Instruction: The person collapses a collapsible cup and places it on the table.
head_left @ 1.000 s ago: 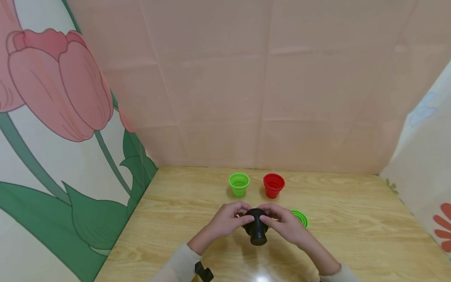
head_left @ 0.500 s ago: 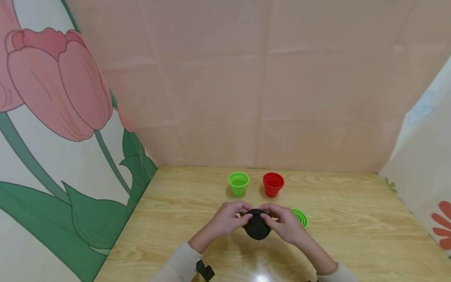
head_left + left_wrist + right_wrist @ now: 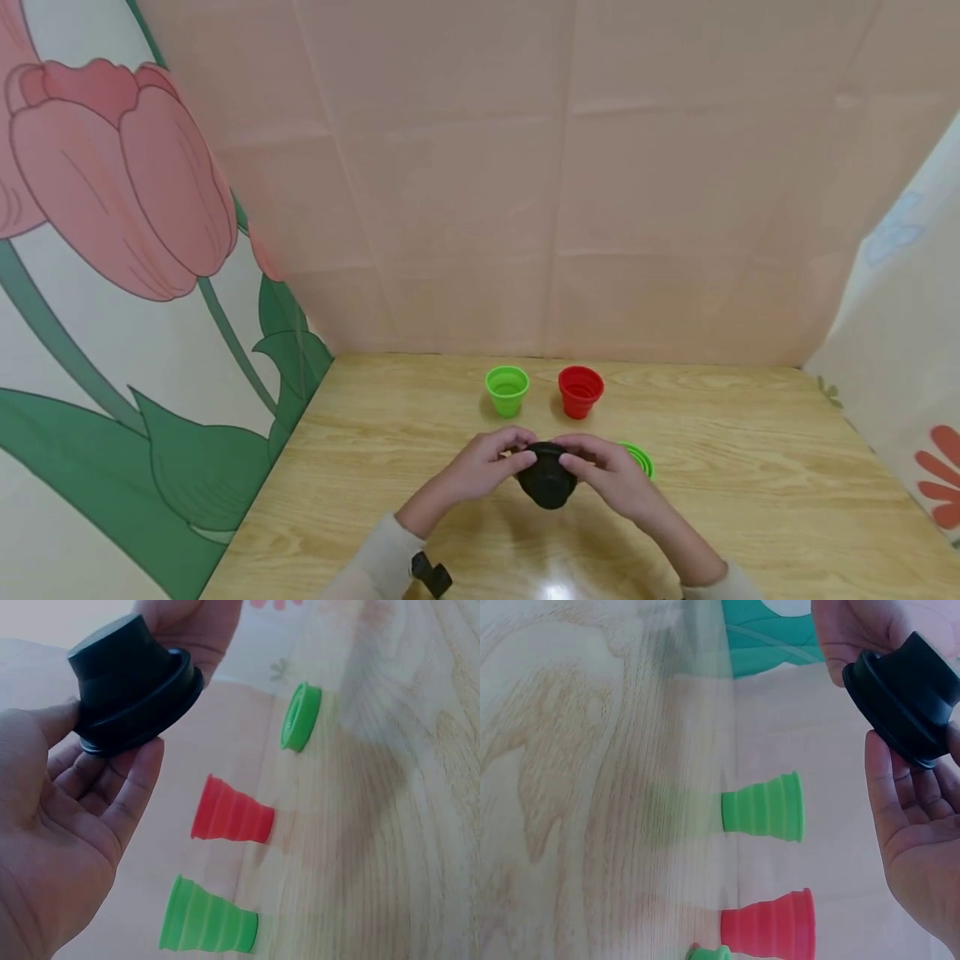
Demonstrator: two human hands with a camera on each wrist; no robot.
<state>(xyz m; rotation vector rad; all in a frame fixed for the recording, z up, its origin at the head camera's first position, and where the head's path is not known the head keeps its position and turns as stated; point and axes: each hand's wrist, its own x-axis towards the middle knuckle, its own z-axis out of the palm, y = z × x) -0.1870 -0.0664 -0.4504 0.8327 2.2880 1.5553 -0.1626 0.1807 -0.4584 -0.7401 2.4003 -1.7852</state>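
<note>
Cup (image 3: 548, 483), black, is pinched between my left grip (image 3: 482, 468) and right grip (image 3: 617, 478); beyond them stand a green cup (image 3: 507, 393) and red cup (image 3: 580, 393). A green disc (image 3: 301, 718) lies just past my right grip.

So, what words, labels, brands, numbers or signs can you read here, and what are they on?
None: no text is readable on the black, round, stepped cup, green ribbed cup, red ribbed cup, flat green ringed disc or wood-grain tabletop. The pink tulip print is picture only. Tiny or hidden markings: can't tell.
</note>
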